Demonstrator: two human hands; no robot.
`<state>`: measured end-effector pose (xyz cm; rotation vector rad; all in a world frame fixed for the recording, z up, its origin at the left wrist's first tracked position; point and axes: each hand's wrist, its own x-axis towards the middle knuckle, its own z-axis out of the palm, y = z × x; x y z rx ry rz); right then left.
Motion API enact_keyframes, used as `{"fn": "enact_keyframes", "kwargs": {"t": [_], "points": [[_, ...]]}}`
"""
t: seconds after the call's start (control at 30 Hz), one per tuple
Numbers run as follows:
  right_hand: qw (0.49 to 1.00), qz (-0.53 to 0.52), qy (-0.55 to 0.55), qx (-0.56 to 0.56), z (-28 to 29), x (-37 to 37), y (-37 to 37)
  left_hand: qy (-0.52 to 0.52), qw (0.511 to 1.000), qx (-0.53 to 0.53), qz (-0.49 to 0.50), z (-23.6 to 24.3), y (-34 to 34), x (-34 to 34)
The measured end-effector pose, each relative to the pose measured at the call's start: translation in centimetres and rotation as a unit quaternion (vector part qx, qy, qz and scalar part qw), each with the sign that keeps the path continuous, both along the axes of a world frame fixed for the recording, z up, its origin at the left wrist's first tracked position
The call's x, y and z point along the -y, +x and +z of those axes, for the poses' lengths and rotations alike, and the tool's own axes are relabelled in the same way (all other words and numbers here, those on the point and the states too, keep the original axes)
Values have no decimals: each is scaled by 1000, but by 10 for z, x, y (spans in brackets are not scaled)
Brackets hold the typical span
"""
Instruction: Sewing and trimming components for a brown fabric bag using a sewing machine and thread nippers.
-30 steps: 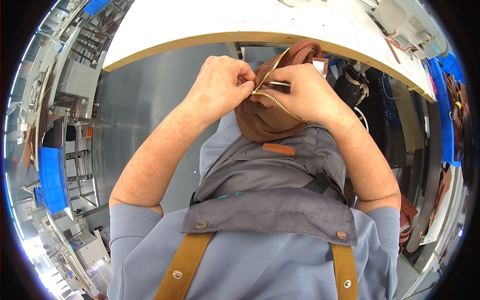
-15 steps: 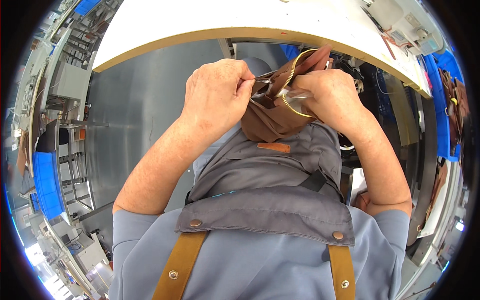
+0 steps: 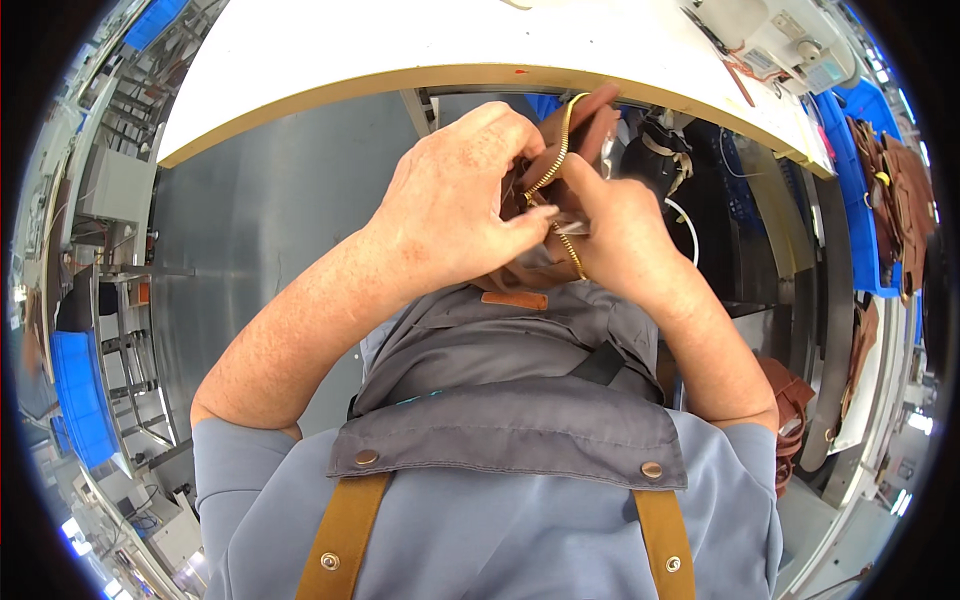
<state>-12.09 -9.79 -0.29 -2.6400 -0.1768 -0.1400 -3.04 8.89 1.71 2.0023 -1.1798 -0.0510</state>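
Note:
A brown bag [image 3: 600, 132] with an open gold-toothed zipper [image 3: 548, 178] is held up just beyond my apron, below the table's front edge. My left hand [image 3: 450, 195] is closed on the bag's left side, its fingertips hidden in the fold and its thumb reaching to the zipper. On the other side, my right hand [image 3: 625, 232] grips the bag near the zipper, index finger and thumb towards the teeth. A shiny clear plastic bit [image 3: 570, 226] shows between the hands. The bag's lower part is mostly behind my hands, above the apron's small tan patch [image 3: 514, 300].
A white tabletop [image 3: 400, 35] with a wooden edge curves across the front. A pale machine [image 3: 790, 40] stands at its far right. At right, a blue crate [image 3: 850, 185] has brown leather pieces [image 3: 905, 190] hanging over it. Blue bins [image 3: 85, 395] and metal racks are at left.
My left hand has moved right, from pinching a thin thing at the bag's opening to gripping its side by the zipper. My right hand has come closer to it. The view has shifted slightly.

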Motion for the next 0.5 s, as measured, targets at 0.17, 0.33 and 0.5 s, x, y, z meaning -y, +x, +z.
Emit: {"fn": "enact_keyframes", "kwargs": {"t": [0.17,0.33,0.5], "points": [[989,30,146,-7,-7,-6,1,16,997,66,36,-1,11,6],[992,30,120,-8,-7,-13,3,111,983,104,100,3,15,6],[997,52,59,0,-9,-16,6,135,959,-236,76,28,42,5]]}}
